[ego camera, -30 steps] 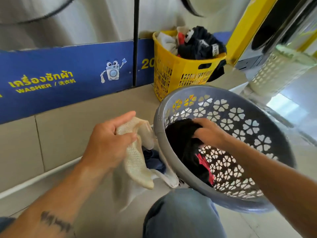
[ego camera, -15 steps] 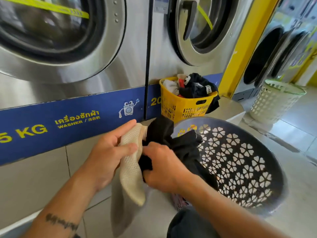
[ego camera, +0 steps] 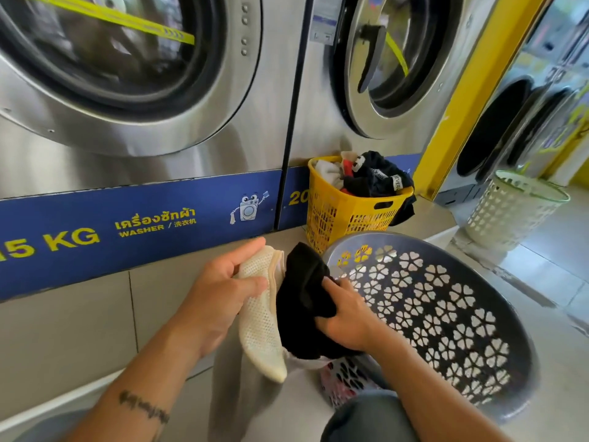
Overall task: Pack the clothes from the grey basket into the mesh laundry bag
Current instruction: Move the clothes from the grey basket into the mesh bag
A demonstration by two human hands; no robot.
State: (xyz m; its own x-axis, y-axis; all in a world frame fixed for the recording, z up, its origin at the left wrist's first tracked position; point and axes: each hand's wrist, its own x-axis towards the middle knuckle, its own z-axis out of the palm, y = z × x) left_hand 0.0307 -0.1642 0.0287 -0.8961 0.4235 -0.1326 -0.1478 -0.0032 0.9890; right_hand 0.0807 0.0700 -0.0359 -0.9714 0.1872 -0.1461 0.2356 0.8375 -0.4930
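Note:
My left hand (ego camera: 220, 291) grips the top edge of the cream mesh laundry bag (ego camera: 259, 323), which hangs down in front of me. My right hand (ego camera: 345, 317) holds a black garment (ego camera: 302, 298) bunched at the bag's mouth, pressed against the mesh. The grey basket (ego camera: 439, 314) with flower-shaped holes lies tipped toward me on the right, and no clothes show on its visible inner wall. Its near left rim is hidden behind my right hand and the garment.
Two steel washers (ego camera: 143, 90) with a blue band stand ahead. A yellow basket (ego camera: 350, 212) full of clothes sits behind the grey one. A white lattice basket (ego camera: 510, 212) stands at the right. My knee (ego camera: 366, 419) is at the bottom.
My right hand lifted the black garment out of the grey basket and brought it left to the mouth of the mesh bag. The view tilted up toward the washers.

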